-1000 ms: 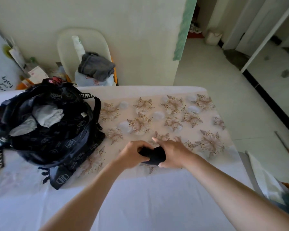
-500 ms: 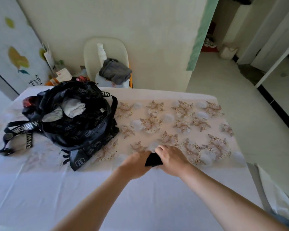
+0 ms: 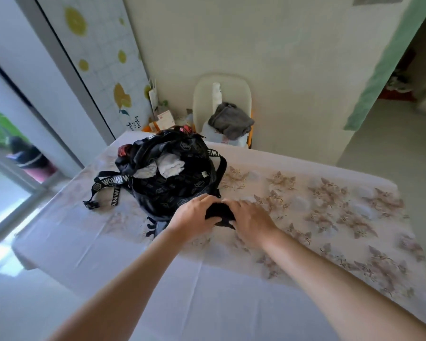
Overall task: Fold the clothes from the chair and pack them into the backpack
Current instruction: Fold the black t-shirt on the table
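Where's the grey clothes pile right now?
In the head view, the grey clothes lie bunched on the cream chair against the far wall, just beyond the table and behind and to the right of the black backpack.

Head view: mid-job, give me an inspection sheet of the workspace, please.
Surface: table under a lightly creased white cloth with a brown floral print.
Job's things: open black logo-printed backpack holding white folded clothes; small black garment just in front of it; crumpled grey garment on the white chair.
Clutter: cardboard boxes and a paper bag by the wall.
Hands: left hand and right hand both grip the small black garment.
Cables: nothing seen.
Surroundings: lemon-print panel, glass door at left, doorway at right.
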`<state>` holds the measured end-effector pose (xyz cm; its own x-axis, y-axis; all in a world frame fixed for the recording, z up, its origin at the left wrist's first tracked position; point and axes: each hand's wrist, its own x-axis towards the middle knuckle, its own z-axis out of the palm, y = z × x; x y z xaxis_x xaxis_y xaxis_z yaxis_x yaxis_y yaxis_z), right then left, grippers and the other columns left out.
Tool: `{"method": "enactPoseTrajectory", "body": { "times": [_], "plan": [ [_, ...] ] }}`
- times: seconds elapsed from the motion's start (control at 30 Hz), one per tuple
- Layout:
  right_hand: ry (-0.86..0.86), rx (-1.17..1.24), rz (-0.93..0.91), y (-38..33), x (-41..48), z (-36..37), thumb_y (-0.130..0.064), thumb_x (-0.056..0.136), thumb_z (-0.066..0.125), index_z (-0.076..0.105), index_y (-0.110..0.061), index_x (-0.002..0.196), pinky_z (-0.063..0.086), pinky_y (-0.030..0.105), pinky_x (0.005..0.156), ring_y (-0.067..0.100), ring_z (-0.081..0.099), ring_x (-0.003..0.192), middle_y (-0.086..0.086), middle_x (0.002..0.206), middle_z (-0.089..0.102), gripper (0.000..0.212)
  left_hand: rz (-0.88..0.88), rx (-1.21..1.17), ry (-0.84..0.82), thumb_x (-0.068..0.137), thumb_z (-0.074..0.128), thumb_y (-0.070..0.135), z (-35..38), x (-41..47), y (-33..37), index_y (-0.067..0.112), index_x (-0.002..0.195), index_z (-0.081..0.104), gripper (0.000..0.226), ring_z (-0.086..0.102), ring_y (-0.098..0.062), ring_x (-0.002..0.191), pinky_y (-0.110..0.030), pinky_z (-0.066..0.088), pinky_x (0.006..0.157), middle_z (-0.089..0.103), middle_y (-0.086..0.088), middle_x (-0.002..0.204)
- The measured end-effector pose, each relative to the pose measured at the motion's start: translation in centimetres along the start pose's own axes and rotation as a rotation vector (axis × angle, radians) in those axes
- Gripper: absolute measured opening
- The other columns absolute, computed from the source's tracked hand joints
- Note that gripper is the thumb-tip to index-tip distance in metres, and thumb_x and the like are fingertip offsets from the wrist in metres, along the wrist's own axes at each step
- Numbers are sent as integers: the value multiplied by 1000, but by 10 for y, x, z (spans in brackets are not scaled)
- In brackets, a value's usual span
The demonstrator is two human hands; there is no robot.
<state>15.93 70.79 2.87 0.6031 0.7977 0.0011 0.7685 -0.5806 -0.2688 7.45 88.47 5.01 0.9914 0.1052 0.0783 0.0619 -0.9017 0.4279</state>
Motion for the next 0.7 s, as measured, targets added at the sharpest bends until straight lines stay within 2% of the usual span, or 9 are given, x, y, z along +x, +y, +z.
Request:
{"method": "enactPoseTrajectory", "body": {
  "times": [0.13,0.2,0.3,0.43,0.5,0.6,0.63,0.7],
  "plan": [
    [51,-84,-103,-24,62,0,-19,97,52,35,-23,145,42,38,95,26,46,121,1,137,44,51,-42,10,35,88,63,34,-32,5,-56,35,127,59,39,57,-7,85,-30,51,81,61,16,120],
    [79,-158,-137,-41,98,0,-17,95,49,36,-23,145,41,39,95,26,46,121,1,135,47,52,-40,20,77,87,56,32,-44,10,-89,31,130,58,43,60,-13,101,-34,50,91,61,11,123],
    [61,-223,-126,-68,156,2,-12,93,48,32,-24,146,39,41,96,27,45,119,0,132,47,57,-33,108,185,83,52,20,-62,21,-146,23,134,55,51,47,-19,124,-38,38,108,59,4,129],
    [-62,-272,-71,-96,231,18,-11,93,49,36,-24,138,37,42,94,27,45,118,1,126,48,49,-34,239,292,79,59,7,-90,44,-226,19,137,51,60,39,-25,132,-48,38,109,49,-1,140],
    [-178,-250,-51,-105,263,28,-9,92,47,38,-24,138,34,42,100,26,43,123,2,131,48,48,-62,302,251,85,61,16,-100,65,-259,23,146,42,64,29,-30,140,-51,33,113,37,-7,150],
    [-341,-189,-45,-113,299,47,-10,93,46,35,-25,146,30,44,109,27,33,137,3,146,40,56,-169,330,49,95,54,42,-103,96,-292,35,155,17,72,13,-33,147,-49,22,117,12,-11,162],
    [-377,-168,-33,-114,307,54,-11,93,46,33,-25,148,29,45,111,28,29,140,5,150,36,58,-182,345,-11,96,52,47,-101,105,-299,38,156,11,74,15,-33,147,-47,24,116,10,-12,163],
    [-400,-106,5,-114,320,70,-11,93,46,31,-24,151,29,45,114,32,23,143,8,152,30,61,-175,320,-99,97,52,45,-95,120,-311,40,156,5,75,37,-32,137,-43,38,106,32,-11,154]
  ]
}}
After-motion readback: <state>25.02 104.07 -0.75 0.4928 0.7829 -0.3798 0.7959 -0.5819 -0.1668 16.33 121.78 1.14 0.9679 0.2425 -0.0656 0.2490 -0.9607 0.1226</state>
